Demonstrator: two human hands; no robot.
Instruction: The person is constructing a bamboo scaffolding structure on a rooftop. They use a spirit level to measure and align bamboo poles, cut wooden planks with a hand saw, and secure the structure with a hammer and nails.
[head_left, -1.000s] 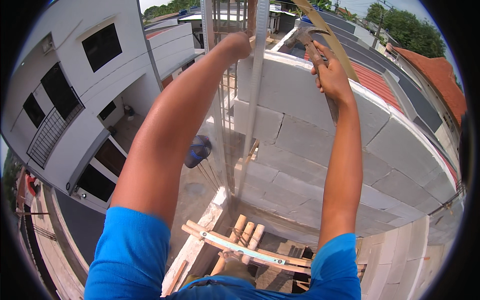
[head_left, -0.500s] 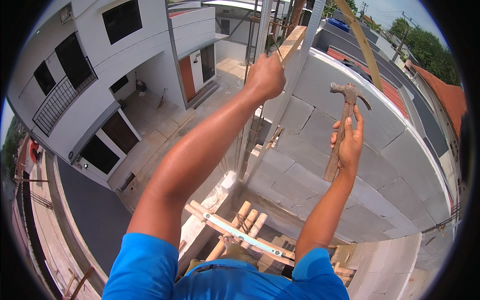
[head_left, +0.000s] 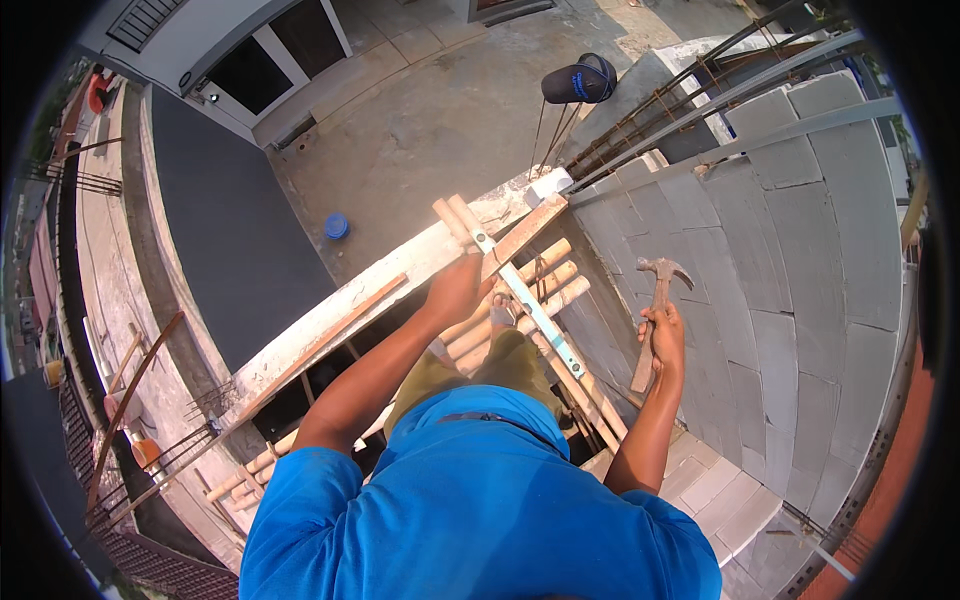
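Note:
My left hand (head_left: pixel 458 288) is closed around the lower end of a short wooden board (head_left: pixel 527 234), low over the bamboo scaffold. The board's far end overlaps the wall corner in view; whether it touches cannot be told. A claw hammer (head_left: pixel 661 292) with a worn wooden handle is upright in my right hand (head_left: pixel 664 338), head up, in front of the grey block wall (head_left: pixel 745 250). My right fingers wrap the handle below its head. Between my hands, a pale blue-and-white spirit level (head_left: pixel 543 319) lies along the scaffold, partly behind the board.
Bamboo poles (head_left: pixel 568 292) form the platform under my feet, with dark gaps beside them. A rough wall top (head_left: pixel 330 335) runs along the left. Steel rebar (head_left: pixel 660 100) and metal strips rise at the far right. A blue bucket (head_left: pixel 336 226) stands on the ground below.
The view has tilted downward. My left hand has come down from beside the metal uprights with the board still in it. My right hand keeps the hammer raised, its grip now higher on the handle.

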